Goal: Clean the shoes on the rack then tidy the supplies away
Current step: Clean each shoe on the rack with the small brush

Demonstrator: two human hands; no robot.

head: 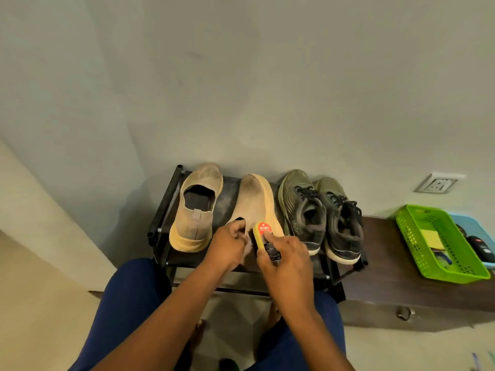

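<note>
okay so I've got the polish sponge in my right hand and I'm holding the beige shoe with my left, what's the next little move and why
Probably rub the sponge forward along the beige shoe toward its toe. Your left hand already pinches the shoe's heel opening to steady it, your right hand has the sponge at the heel end, and the toe looks grey and dusty.

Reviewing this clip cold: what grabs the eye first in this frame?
The two hands at centre: the left hand grips the collar of a beige slip-on shoe on the black rack, while the right hand holds a yellow-and-red polish applicator against it. To the right, a bright green basket sits on a dark cabinet top.
</note>
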